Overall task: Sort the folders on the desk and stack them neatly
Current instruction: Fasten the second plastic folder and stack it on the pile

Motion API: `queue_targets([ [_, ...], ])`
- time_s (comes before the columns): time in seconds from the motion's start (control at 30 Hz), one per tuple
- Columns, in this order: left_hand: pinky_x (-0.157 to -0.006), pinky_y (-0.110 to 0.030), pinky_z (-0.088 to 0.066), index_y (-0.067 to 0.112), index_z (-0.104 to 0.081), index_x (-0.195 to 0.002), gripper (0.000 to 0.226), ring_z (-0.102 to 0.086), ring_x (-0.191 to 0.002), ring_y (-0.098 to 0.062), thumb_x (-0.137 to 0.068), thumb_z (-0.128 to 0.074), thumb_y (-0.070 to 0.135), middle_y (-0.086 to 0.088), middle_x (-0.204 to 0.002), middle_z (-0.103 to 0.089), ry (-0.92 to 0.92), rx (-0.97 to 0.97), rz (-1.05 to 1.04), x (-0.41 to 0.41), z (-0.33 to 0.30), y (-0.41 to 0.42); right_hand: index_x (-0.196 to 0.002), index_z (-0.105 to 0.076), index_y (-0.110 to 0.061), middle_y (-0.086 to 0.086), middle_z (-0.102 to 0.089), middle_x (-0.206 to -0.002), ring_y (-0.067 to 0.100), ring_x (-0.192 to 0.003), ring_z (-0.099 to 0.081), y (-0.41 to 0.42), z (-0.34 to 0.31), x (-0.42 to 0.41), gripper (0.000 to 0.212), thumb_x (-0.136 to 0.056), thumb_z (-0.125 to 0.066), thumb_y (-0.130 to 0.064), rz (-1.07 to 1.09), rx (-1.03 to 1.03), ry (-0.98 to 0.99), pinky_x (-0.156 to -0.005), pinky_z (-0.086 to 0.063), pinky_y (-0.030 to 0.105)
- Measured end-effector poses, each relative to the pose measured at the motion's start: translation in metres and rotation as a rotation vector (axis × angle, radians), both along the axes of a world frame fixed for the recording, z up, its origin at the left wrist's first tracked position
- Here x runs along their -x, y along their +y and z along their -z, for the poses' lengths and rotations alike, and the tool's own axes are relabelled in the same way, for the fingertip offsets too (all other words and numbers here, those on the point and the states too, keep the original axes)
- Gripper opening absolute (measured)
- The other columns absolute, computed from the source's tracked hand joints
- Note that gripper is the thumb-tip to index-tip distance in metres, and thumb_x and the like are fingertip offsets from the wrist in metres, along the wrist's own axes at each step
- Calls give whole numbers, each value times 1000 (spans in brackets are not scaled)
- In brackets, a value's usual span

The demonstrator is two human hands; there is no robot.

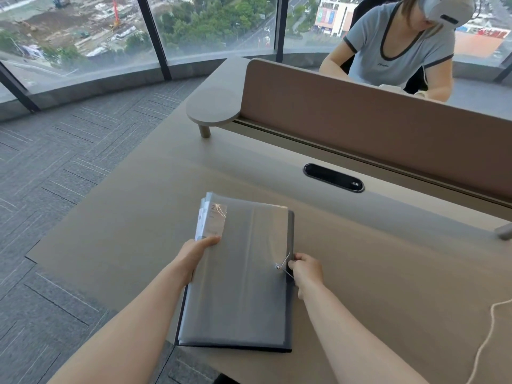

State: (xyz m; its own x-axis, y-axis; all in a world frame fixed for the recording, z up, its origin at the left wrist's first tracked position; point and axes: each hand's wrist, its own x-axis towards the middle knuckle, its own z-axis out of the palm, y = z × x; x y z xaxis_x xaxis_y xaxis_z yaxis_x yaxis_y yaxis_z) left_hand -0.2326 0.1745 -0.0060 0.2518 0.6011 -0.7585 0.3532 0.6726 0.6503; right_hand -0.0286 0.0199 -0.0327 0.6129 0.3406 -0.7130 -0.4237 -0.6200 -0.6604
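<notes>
A pile of grey translucent folders (243, 286) lies on the beige desk (388, 273), its near end at the desk's front edge. The top folder carries a white label (212, 221) at its far left corner and a small metal button with an elastic cord (278, 266) near its right edge. A darker folder shows underneath along the right and bottom sides. My left hand (195, 252) grips the pile's left edge, thumb on top. My right hand (307, 270) pinches the right edge beside the cord.
A brown partition (374, 126) runs along the desk's far side, with a black cable slot (333, 177) in front of it. Another person (399, 45) sits behind the partition. A white cable (487, 336) trails at the right. Grey carpet lies to the left.
</notes>
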Motion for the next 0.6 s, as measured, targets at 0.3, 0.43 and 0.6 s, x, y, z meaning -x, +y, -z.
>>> queue_targets([
  [0.3,-73,-40,-60,4,-71,-108,34,-74,-88,-34,-85,-72,30,-18,-99,-77,-3,-72,54,-3,-35,45,-70,-68,-17,8,-73,-77,26,-69,-63,40,-17,-3,28,-79,-50,3,-8,-102,24,-62,-46,31],
  [0.43,-73,-39,-59,5,-72,-106,33,-74,-86,-33,-85,-72,30,-17,-99,-77,-10,-76,80,-4,-44,79,-68,-66,-18,6,-69,-72,24,-66,-59,68,-23,1,29,-82,-52,3,15,-116,8,-60,-44,29],
  [0.6,-80,-43,-59,3,-72,-108,39,-74,-91,-35,-82,-74,33,-18,-100,-77,4,-73,143,0,-45,133,-68,-66,-18,8,-70,-76,23,-68,-60,110,-29,15,28,-81,-52,2,65,-111,23,-62,-44,30],
])
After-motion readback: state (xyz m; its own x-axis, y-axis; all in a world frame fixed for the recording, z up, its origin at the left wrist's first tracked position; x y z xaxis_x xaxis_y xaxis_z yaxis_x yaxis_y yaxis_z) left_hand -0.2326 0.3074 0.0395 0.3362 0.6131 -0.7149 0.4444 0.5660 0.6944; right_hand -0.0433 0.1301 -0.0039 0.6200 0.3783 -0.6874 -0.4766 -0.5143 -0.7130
